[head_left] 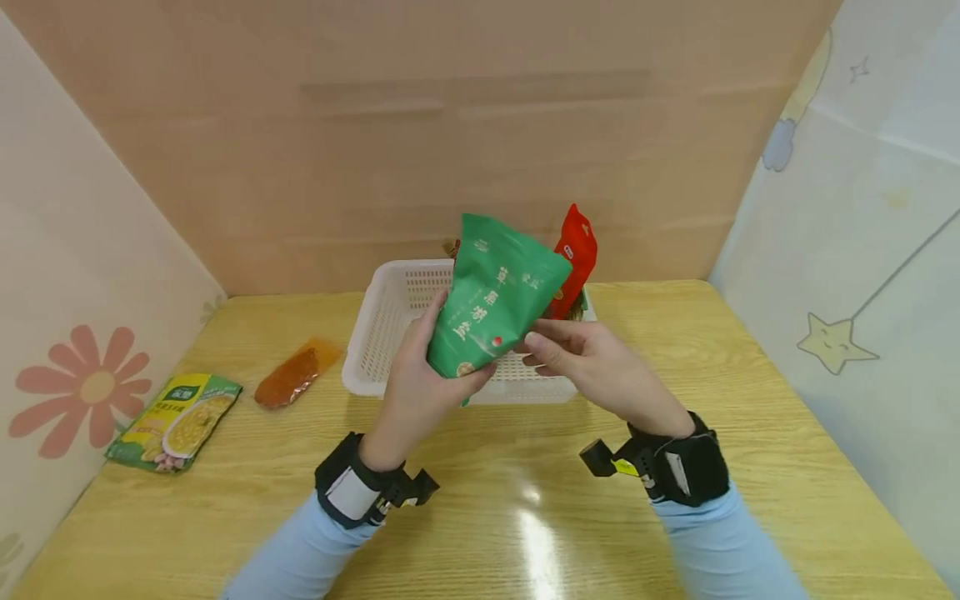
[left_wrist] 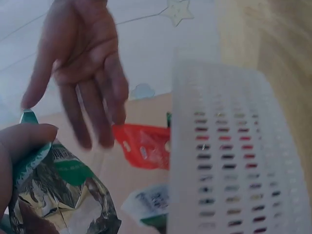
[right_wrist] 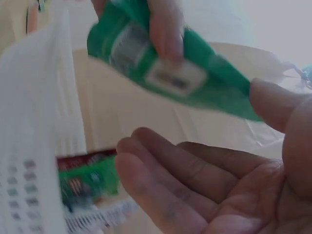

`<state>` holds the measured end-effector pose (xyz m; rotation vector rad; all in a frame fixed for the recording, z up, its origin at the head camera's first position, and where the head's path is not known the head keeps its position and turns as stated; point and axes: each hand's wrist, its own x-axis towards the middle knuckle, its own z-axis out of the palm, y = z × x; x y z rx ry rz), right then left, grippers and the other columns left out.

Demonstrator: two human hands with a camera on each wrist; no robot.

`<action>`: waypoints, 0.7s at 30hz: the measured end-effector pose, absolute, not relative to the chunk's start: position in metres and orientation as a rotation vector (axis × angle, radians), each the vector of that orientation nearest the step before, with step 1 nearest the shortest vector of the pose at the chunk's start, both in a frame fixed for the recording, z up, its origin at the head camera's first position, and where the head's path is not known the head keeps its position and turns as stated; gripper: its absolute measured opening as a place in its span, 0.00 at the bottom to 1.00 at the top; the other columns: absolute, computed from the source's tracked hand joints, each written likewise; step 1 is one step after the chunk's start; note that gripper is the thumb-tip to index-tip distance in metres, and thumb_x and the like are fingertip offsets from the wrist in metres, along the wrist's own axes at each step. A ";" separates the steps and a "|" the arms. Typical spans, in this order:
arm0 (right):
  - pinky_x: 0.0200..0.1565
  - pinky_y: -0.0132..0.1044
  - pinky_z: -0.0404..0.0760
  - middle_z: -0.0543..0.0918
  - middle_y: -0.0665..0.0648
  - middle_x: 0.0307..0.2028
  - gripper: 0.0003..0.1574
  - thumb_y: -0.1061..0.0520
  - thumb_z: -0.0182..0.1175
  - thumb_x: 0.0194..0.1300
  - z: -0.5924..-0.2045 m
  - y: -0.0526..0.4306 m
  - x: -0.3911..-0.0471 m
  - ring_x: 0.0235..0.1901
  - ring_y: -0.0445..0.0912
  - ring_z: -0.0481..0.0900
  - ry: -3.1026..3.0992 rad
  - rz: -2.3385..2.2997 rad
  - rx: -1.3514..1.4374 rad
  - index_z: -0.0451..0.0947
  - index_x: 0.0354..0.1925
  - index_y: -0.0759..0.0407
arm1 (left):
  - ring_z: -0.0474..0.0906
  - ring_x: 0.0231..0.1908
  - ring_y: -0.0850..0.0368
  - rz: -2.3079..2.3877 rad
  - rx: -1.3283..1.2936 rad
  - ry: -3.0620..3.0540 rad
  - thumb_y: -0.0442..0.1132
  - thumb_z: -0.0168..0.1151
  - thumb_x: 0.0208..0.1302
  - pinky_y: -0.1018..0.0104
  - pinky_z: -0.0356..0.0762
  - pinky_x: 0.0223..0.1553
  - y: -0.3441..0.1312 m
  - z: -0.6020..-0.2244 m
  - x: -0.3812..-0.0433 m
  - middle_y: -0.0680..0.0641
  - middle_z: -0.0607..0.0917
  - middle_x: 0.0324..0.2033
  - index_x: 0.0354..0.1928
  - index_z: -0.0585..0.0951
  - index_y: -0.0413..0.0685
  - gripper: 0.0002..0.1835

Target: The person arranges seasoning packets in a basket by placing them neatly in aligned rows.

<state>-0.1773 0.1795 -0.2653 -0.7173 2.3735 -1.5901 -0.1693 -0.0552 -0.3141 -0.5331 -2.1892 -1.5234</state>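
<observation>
Head view: a green plastic pouch (head_left: 498,292), with a column of white characters and a small red spot low on its front, tilts above a white perforated plastic basket (head_left: 384,329). The person's left hand (head_left: 420,367) grips its lower end; the right hand (head_left: 600,367), fingers loosely extended, is at its right edge. Pale labels mark its back.

A bright glare (head_left: 536,542) streaks the near part of the wood-grain tabletop (head_left: 457,542). A creased tan backdrop (head_left: 480,142) rises along its far edge. The pale left wall (head_left: 82,208), beside the left edge, bears a coral flower (head_left: 97,387); the right wall (head_left: 907,250), beside the right edge, a smiling yellow star (head_left: 832,342).
</observation>
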 end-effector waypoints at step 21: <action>0.56 0.45 0.78 0.78 0.56 0.58 0.40 0.64 0.73 0.57 -0.295 0.147 -0.180 0.56 0.52 0.78 2.088 -1.870 -0.692 0.67 0.64 0.54 | 0.49 0.66 0.47 -1.642 -0.665 -2.269 0.36 0.76 0.50 0.49 0.64 0.62 -0.021 -0.331 -0.138 0.39 0.49 0.69 0.79 0.34 0.52 0.67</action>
